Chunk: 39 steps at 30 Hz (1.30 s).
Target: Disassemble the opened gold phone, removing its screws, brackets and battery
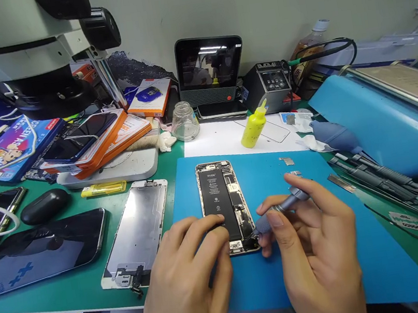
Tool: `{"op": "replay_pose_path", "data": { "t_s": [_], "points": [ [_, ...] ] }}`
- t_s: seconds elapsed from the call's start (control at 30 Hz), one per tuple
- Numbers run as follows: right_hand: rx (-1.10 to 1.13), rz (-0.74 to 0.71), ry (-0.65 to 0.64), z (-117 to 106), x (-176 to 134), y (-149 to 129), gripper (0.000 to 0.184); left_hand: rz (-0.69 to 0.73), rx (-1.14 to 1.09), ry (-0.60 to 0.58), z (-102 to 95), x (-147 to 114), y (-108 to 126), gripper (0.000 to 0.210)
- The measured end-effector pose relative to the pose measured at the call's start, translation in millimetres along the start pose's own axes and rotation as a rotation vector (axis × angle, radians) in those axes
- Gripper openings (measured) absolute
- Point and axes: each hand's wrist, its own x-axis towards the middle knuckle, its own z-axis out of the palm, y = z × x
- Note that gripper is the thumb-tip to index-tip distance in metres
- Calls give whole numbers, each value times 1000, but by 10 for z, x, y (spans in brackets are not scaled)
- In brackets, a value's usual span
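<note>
An opened phone lies on the blue mat, with its black battery and inner parts bare. My left hand rests over its lower left side. One fingertip touches the battery, and the other fingers are loosely bent and apart. Between thumb and fingers, my right hand grips a grey screwdriver, tilted with its tip at the phone's lower right corner. The exact spot under the tip is too small to make out. Small metal plates lie on the mat, right of the phone.
A detached screen lies to the left, beside a dark phone and yellow lighter. Behind stand a glass jar, yellow bottle and display device. Tweezers lie right; a microscope overhangs the upper left.
</note>
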Motion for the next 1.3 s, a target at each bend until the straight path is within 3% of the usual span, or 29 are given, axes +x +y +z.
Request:
{"op": "replay_pose_path", "data": {
  "t_s": [0.13,0.33,0.97,1.3],
  "points": [
    [0,12,-2,11,-3,5,47,28,-21,0,-14,-12,-51,22],
    [112,207,-53,10,28,-19,40,54,-21,25,-36,4,-82,17],
    [211,285,-32,29,58,13,38,144,178,-42,-97,-69,-102,22],
    [359,286,-52,17,23,-5,34,245,226,70,-19,-198,-69,28]
  ]
}}
